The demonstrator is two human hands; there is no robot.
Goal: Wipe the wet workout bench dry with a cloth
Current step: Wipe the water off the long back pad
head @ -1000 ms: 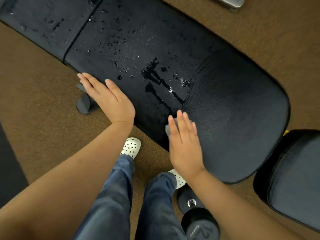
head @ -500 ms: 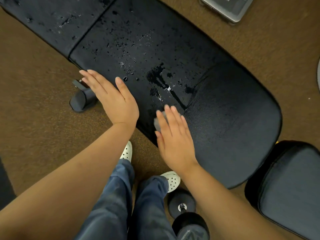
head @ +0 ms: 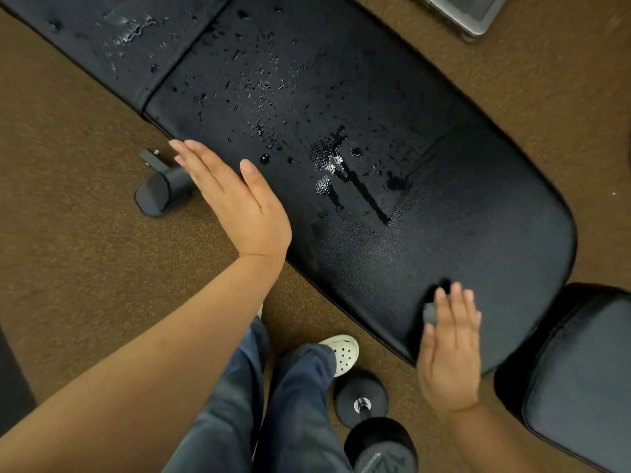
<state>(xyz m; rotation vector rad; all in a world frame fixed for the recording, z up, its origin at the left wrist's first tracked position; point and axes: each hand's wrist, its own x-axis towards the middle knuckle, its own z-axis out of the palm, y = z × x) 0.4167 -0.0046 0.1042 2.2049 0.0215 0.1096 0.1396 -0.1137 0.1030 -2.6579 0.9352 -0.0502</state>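
Rightward along the desk (head: pixel 478 216) the flat-fingered right grip (head: pixel 450 349) is sweeping the cloth (head: pixel 429 314), the wide-open left grip (head: pixel 242 206) is bracing, and the puddle (head: pixel 341 172) is likely awaiting the next pass.

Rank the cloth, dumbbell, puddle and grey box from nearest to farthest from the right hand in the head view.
1. Cloth, under the fingers of the right hand on the bench.
2. Dumbbell, on the floor to its left.
3. Puddle, mid-bench.
4. Grey box, beyond the bench at the top edge.
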